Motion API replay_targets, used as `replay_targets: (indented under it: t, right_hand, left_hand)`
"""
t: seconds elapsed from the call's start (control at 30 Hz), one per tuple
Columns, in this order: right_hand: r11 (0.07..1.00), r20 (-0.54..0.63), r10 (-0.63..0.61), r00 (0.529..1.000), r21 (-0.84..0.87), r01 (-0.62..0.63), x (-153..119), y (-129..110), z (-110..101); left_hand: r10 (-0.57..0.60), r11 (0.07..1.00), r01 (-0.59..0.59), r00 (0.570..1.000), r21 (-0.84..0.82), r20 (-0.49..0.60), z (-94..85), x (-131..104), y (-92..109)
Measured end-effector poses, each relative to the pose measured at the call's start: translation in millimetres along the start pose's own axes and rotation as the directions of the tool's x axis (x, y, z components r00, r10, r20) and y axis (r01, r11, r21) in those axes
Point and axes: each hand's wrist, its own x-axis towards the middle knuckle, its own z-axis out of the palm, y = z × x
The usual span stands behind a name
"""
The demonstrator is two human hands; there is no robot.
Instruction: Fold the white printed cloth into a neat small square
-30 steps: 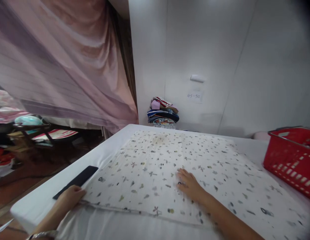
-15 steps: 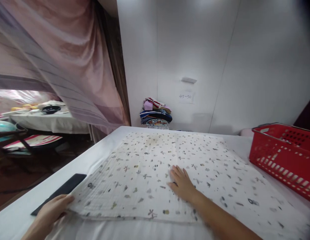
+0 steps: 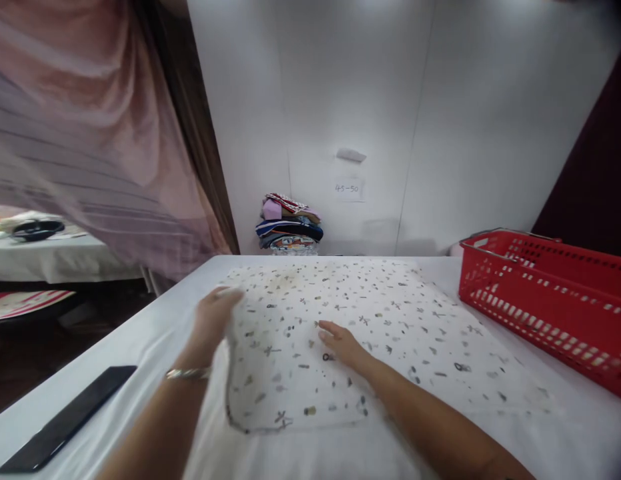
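A white-covered tabletop (image 3: 155, 333) is carrying a patterned cloth (image 3: 370, 327), a red basket (image 3: 545, 300), and a black phone (image 3: 65, 420).

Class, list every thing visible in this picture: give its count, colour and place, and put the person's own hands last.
Printed cotton cloth: one, white with small dark motifs, spread on the table.
Table with white cover: one, white, foreground.
Red plastic basket: one, red, table's right side.
Flat black phone-like slab: one, black, table's left edge.
Stack of folded clothes: one, mixed colours, against the white wall.
Paper label: one, white, on the wall.
Pink curtain: one, pink, upper left.
Left hand: one, holding the cloth's left edge, bracelet on wrist.
Right hand: one, flat on the cloth.
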Motion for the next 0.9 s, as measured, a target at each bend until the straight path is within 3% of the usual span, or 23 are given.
replay_targets:
  t: [0.07, 0.1, 0.13, 0.17, 0.2, 0.27, 0.3, 0.33, 0.4, 0.47, 0.57, 0.67, 0.77, 0.9]
  right_hand:
    - [0.936, -0.052, 0.060, 0.997, 0.351, -0.038, -0.7, -9.6, -14.8]
    - [0.865, -0.075, 0.084, 0.994, 0.500, -0.036, -3.5, -13.3, -25.8]
    - [0.788, -0.094, 0.105, 0.990, 0.616, -0.025, -8.5, -15.4, -38.8]
    - [0.719, -0.112, 0.121, 0.986, 0.695, -0.009, -15.4, -15.5, -53.5]
    - [0.670, -0.130, 0.134, 0.982, 0.742, 0.007, -24.3, -13.4, -68.8]
    - [0.640, -0.144, 0.168, 0.975, 0.769, 0.003, -45.7, -3.9, -98.1]
    - [0.653, -0.144, 0.187, 0.972, 0.757, -0.014, -56.9, 2.6, -110.3]
    - [0.679, -0.141, 0.200, 0.970, 0.733, -0.034, -67.4, 9.3, -119.9]
    - [0.751, -0.134, 0.224, 0.965, 0.655, -0.083, -83.5, 20.9, -130.7]
    - [0.811, -0.135, 0.263, 0.955, 0.567, -0.143, -91.1, 27.4, -132.2]
    - [0.871, -0.201, 0.278, 0.939, 0.465, -0.159, -90.1, 27.3, -125.8]
    - [0.909, -0.285, 0.195, 0.938, 0.411, -0.064, -86.3, 21.9, -119.5]
    - [0.922, -0.288, 0.123, 0.950, 0.386, -0.002, -89.2, 18.4, -119.2]
    - [0.978, -0.278, 0.128, 0.952, 0.193, -0.076, -102.4, 19.6, -127.6]
  left_hand:
    - [0.113, 0.991, -0.124, 0.978, 0.053, 0.176, 61.1, -21.9, 44.4]
    - [0.184, 0.974, -0.214, 0.942, 0.079, 0.281, 91.8, -40.5, 63.7]
    - [0.268, 0.938, -0.332, 0.879, 0.102, 0.395, 120.9, -63.0, 79.4]
    - [0.354, 0.876, -0.468, 0.788, 0.117, 0.504, 147.4, -88.1, 90.4]
    - [0.380, 0.849, -0.520, 0.726, 0.096, 0.573, 170.6, -114.4, 96.3]
    - [0.394, 0.811, -0.582, 0.619, 0.060, 0.679, 205.6, -164.1, 94.2]
    - [0.396, 0.756, -0.652, 0.521, 0.053, 0.756, 217.5, -185.0, 87.9]
    - [0.389, 0.722, -0.690, 0.456, 0.042, 0.801, 226.2, -202.3, 79.6]
    - [0.388, 0.676, -0.737, 0.373, 0.016, 0.843, 235.6, -225.3, 62.2]
    - [0.409, 0.667, -0.745, 0.351, -0.014, 0.842, 237.4, -235.1, 49.4]
    - [0.434, 0.678, -0.734, 0.360, -0.036, 0.825, 232.6, -235.4, 42.2]
    - [0.434, 0.703, -0.711, 0.400, -0.026, 0.807, 224.7, -229.3, 42.0]
    - [0.428, 0.745, -0.666, 0.457, -0.018, 0.780, 218.1, -222.8, 41.6]
    - [0.424, 0.765, -0.644, 0.485, -0.015, 0.765, 214.1, -220.3, 40.8]
